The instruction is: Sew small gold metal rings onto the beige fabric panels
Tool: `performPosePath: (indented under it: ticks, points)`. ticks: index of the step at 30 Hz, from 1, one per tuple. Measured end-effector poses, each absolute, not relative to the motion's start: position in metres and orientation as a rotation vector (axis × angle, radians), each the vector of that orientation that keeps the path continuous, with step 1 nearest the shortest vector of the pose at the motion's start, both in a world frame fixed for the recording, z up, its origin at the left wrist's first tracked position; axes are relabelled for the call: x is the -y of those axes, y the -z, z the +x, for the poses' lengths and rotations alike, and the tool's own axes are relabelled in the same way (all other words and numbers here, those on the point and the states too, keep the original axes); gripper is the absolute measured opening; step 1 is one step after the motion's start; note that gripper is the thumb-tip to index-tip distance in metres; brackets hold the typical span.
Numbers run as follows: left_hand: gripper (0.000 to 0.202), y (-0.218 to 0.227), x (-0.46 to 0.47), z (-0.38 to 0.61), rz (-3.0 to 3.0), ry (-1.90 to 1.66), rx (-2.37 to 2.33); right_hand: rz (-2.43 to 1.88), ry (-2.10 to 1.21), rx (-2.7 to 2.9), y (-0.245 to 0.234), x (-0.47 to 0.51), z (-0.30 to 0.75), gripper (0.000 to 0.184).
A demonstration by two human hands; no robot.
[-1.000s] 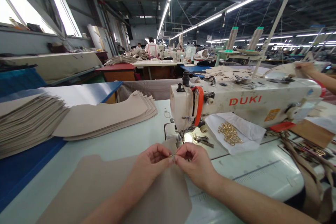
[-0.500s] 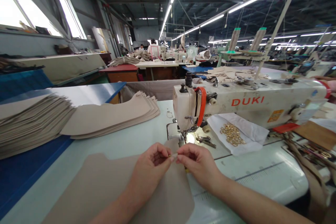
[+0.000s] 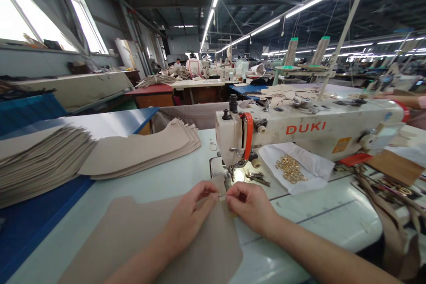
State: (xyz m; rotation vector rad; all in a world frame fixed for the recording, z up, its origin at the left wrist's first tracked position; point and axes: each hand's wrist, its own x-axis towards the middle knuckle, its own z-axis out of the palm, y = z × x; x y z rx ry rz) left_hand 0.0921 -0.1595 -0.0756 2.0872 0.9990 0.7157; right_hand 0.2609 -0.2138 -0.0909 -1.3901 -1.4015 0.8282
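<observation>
In front of the sewing machine's needle area, my left hand and my right hand come close together, fingertips pinched. Between them is a small pale fabric tab, partly covered by the fingers; any metal piece in it is too small to make out. Beneath both hands lies a large flat beige panel, its far end reaching the presser foot of the white sewing machine. Just behind my right hand, small metal snips rest on the machine bed.
Gold-coloured metal rings lie on a white cloth bag under the machine arm. Stacked beige panels are at the left. Straps hang over the right edge. Thread cones stand behind; another person's arm shows at far right.
The view has shifted slightly right. My fingertips have moved a little apart, and the yellowish bit seen by my left fingertips earlier is now hardly visible.
</observation>
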Motion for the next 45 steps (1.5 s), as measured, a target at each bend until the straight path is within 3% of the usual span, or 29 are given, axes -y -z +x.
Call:
performPosePath:
  ticks: [5,10,15,20,29,35,45]
  points:
    - [0.039,0.092,0.156,0.090,2.619,-0.684,-1.021,-1.523,-1.067,1.285,0.086,0.208,0.272,0.011]
    - [0.046,0.107,0.166,0.087,2.770,-0.640,-1.038,-1.593,-1.231,1.275,0.078,0.193,0.274,0.013]
    - [0.040,0.104,0.166,0.085,2.790,-0.758,-0.973,-1.651,-1.354,1.309,0.072,0.179,0.272,0.018]
    - [0.019,0.091,0.159,0.098,2.852,-0.923,-0.766,-1.723,-1.385,1.336,0.062,0.176,0.271,0.023]
    - [0.022,0.094,0.158,0.117,2.938,-0.971,-0.746,-1.796,-1.352,1.483,0.060,0.171,0.273,0.021]
    - [0.018,0.093,0.156,0.121,2.915,-0.891,-0.863,-1.832,-1.149,1.687,0.062,0.174,0.273,0.022]
    - [0.017,0.088,0.157,0.121,2.870,-0.910,-0.861,-1.568,-0.244,2.205,0.079,0.216,0.293,0.016]
